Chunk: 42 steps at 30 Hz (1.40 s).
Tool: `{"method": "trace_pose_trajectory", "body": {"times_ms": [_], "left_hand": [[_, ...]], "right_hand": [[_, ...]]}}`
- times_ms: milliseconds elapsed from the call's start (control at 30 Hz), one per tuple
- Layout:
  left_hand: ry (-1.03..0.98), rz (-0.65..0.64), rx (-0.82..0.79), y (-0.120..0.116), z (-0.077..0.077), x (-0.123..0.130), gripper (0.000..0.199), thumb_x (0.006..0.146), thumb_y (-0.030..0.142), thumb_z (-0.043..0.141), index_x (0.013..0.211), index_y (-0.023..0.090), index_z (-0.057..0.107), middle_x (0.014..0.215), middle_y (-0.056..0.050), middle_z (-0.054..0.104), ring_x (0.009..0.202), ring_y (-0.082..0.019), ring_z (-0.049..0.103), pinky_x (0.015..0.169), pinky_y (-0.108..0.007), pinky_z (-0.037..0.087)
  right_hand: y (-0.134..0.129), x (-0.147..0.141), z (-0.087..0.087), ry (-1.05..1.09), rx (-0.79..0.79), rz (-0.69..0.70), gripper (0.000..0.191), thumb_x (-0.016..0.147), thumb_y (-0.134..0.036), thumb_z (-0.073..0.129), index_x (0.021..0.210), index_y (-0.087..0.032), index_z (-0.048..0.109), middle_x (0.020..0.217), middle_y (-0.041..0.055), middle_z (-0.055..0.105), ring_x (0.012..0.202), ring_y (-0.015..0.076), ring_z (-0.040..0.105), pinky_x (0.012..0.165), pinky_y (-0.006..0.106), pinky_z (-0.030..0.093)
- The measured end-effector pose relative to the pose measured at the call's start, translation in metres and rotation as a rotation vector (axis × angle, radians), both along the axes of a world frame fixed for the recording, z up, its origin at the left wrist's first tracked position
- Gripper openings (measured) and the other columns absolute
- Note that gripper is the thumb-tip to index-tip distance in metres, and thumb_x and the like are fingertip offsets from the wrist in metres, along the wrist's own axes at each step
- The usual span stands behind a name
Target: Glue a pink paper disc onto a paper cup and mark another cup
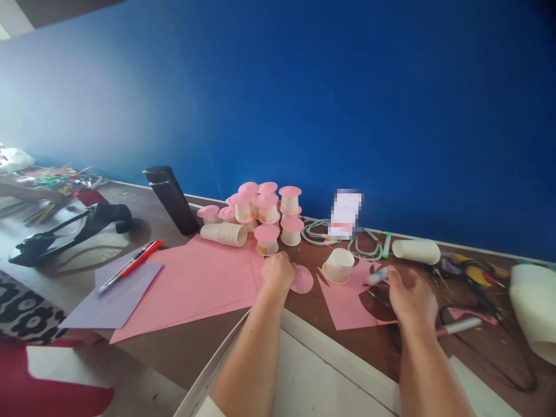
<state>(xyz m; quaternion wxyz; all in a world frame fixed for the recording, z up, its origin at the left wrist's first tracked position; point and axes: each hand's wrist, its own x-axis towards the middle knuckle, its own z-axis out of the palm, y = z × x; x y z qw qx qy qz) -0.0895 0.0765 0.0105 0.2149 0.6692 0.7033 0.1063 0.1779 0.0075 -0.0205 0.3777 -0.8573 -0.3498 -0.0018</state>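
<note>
- Pink paper disc (303, 280) lies near the front edge of the tabletop (311, 304).
- Left hand (278, 270): grip curled at the disc's left edge; cannot tell whether it pinches the paper.
- Right hand (412, 296): grip pinching a pale tube (377, 277), blurred, above cut pink paper (343, 304).
- Paper cup (339, 266) stands between the hands, just beyond the disc.
- Pink-topped cups (266, 209) stand stacked toward the back edge; nested cups (223, 234) lie beside them.
- Toward the left edge, a red cutter (130, 266) rests on lilac paper (117, 304).
</note>
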Motion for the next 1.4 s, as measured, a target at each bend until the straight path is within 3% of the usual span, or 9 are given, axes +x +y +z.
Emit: {"method": "trace_pose_trajectory", "body": {"times_ms": [100, 200, 300, 367, 433, 567, 800, 1233, 1400], "left_hand": [[0.018, -0.011, 0.01, 0.001, -0.001, 0.0, 0.026, 0.082, 0.037, 0.054, 0.098, 0.022, 0.067, 0.108, -0.012, 0.067, 0.101, -0.026, 0.062, 0.082, -0.033, 0.047], [0.016, -0.047, 0.026, 0.003, -0.004, 0.0, 0.025, 0.082, 0.033, 0.052, 0.098, 0.023, 0.068, 0.109, -0.011, 0.066, 0.1, -0.023, 0.062, 0.084, -0.031, 0.046], [0.01, -0.084, 0.038, 0.004, -0.008, 0.001, 0.023, 0.081, 0.028, 0.053, 0.097, 0.022, 0.068, 0.107, -0.012, 0.066, 0.098, -0.023, 0.062, 0.084, -0.03, 0.046], [0.019, -0.092, 0.041, 0.004, -0.009, 0.002, 0.024, 0.081, 0.027, 0.052, 0.098, 0.021, 0.068, 0.107, -0.012, 0.065, 0.098, -0.023, 0.062, 0.084, -0.03, 0.046], [0.025, -0.092, 0.04, 0.005, -0.01, 0.002, 0.025, 0.082, 0.026, 0.05, 0.099, 0.019, 0.067, 0.109, -0.013, 0.065, 0.1, -0.025, 0.061, 0.084, -0.031, 0.046], [0.021, -0.1, 0.054, 0.004, -0.011, 0.002, 0.028, 0.084, 0.023, 0.046, 0.101, 0.017, 0.067, 0.109, -0.015, 0.065, 0.101, -0.026, 0.061, 0.085, -0.033, 0.045], [0.013, -0.112, 0.06, 0.003, -0.011, 0.002, 0.028, 0.084, 0.023, 0.045, 0.101, 0.016, 0.066, 0.109, -0.016, 0.065, 0.101, -0.026, 0.062, 0.086, -0.034, 0.046], [-0.038, -0.114, -0.008, 0.001, -0.008, 0.001, 0.027, 0.083, 0.028, 0.048, 0.097, 0.015, 0.068, 0.108, -0.016, 0.067, 0.096, -0.026, 0.065, 0.079, -0.031, 0.048], [-0.08, -0.117, -0.003, 0.001, -0.008, 0.0, 0.029, 0.084, 0.024, 0.045, 0.104, 0.021, 0.066, 0.11, -0.012, 0.068, 0.099, -0.023, 0.064, 0.081, -0.029, 0.047]], "right_hand": [[-0.001, -0.018, 0.015, 0.044, 0.122, -0.103, 0.066, 0.075, -0.047, 0.055, 0.125, -0.006, 0.056, 0.108, 0.0206, 0.065, 0.104, 0.0344, 0.058, 0.091, 0.047, 0.042], [-0.007, -0.043, 0.032, 0.078, 0.305, -0.049, 0.052, 0.076, -0.043, 0.052, 0.116, -0.011, 0.063, 0.096, 0.0134, 0.069, 0.083, 0.0256, 0.063, 0.083, 0.039, 0.046], [-0.012, -0.071, 0.037, 0.153, 0.241, 0.321, 0.043, 0.08, -0.048, 0.05, 0.106, -0.018, 0.067, 0.076, 0.0066, 0.069, 0.065, 0.0191, 0.062, 0.066, 0.03, 0.047], [-0.014, -0.088, 0.032, 0.212, 0.021, 0.628, 0.038, 0.079, -0.045, 0.054, 0.105, -0.021, 0.067, 0.07, 0.0036, 0.069, 0.06, 0.0172, 0.062, 0.061, 0.027, 0.045], [-0.015, -0.104, 0.024, 0.269, -0.162, 0.762, 0.033, 0.077, -0.04, 0.059, 0.103, -0.021, 0.067, 0.072, 0.0031, 0.07, 0.057, 0.0165, 0.063, 0.056, 0.026, 0.044], [-0.015, -0.125, 0.014, 0.593, -0.25, 0.67, 0.042, 0.075, -0.031, 0.057, 0.115, -0.018, 0.06, 0.07, 0.0037, 0.071, 0.05, 0.0168, 0.063, 0.043, 0.024, 0.042], [-0.014, -0.13, 0.026, 0.967, -0.238, 0.58, 0.055, 0.071, -0.027, 0.06, 0.125, -0.018, 0.052, 0.094, 0.0078, 0.072, 0.059, 0.0168, 0.068, 0.04, 0.022, 0.046], [-0.015, -0.128, 0.026, 1.037, -0.22, 0.553, 0.057, 0.071, -0.027, 0.063, 0.126, -0.017, 0.051, 0.099, 0.0104, 0.071, 0.062, 0.0178, 0.069, 0.043, 0.023, 0.05], [-0.016, -0.129, 0.027, 1.02, -0.231, 0.569, 0.057, 0.073, -0.028, 0.062, 0.127, -0.016, 0.05, 0.099, 0.011, 0.071, 0.062, 0.018, 0.069, 0.044, 0.024, 0.05]]}}
